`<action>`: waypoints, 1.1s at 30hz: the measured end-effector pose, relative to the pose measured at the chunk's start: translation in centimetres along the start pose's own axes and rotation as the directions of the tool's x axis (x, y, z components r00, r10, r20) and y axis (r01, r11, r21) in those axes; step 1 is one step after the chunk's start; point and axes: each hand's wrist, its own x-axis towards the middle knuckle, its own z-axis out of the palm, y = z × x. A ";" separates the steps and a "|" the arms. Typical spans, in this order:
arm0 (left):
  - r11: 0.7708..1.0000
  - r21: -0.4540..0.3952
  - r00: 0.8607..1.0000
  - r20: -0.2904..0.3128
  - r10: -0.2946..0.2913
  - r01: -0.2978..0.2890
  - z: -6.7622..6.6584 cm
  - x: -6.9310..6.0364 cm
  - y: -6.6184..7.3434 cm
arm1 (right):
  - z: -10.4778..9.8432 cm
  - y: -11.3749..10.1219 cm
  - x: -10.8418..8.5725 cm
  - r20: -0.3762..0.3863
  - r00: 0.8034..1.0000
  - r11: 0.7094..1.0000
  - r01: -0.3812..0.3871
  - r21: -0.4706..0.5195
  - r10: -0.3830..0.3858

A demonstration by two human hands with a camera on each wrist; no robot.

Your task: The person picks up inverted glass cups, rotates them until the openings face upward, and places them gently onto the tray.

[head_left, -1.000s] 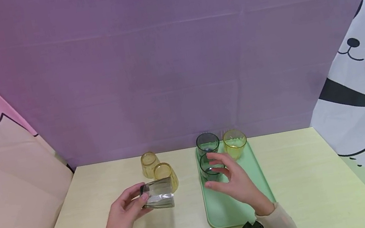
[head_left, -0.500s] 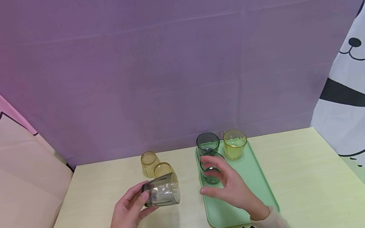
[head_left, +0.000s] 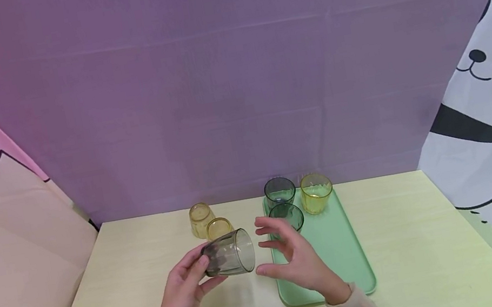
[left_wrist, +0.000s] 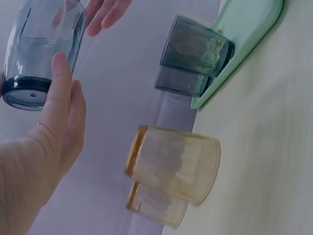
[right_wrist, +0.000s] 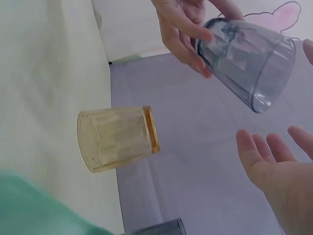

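Sideways, grey glass (head_left: 227, 254) points mouth-first toward right grip (head_left: 296, 261).

The held glass (head_left: 225, 256) is smoky grey, the tray (head_left: 342, 251) green.

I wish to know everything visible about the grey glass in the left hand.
The grey glass is transparent and looks like real glass, with faceted sides and a thick, darker base. It is held sideways above the table, mouth toward the right hand, which appears apart from it. The left hand grips it near the base.
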 end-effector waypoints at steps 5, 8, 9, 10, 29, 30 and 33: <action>0.999 -0.039 0.999 0.039 -0.005 0.006 0.5 0.1 -0.4 | 0.5 -0.1 0.1 0.019 1.000 1.000 0.004 0.029 -0.004; 0.998 -0.066 0.998 0.068 0.002 0.002 0.7 0.1 -0.6 | 0.7 -0.2 0.2 0.027 1.000 0.999 0.007 0.042 -0.008; 0.997 -0.078 0.997 0.080 0.007 0.000 0.7 0.1 -0.7 | 0.8 -0.2 0.2 0.028 1.000 0.999 0.007 0.045 -0.008; 0.996 -0.088 0.996 0.093 0.011 -0.003 0.7 0.1 -0.7 | 0.8 -0.2 0.2 0.028 1.000 0.999 0.009 0.047 -0.011; 0.997 -0.082 0.997 0.075 -0.005 0.011 1.3 0.0 -1.1 | 1.3 -0.3 0.2 0.013 1.000 0.999 0.018 -0.026 -0.018; 0.997 -0.079 0.997 0.073 -0.003 0.009 1.3 0.0 -1.1 | 1.3 -0.3 0.2 0.012 1.000 0.999 0.020 -0.030 -0.019; 0.998 -0.064 0.998 0.068 0.000 0.005 1.3 0.0 -1.1 | 1.3 -0.2 0.2 0.008 1.000 0.999 0.027 -0.041 -0.027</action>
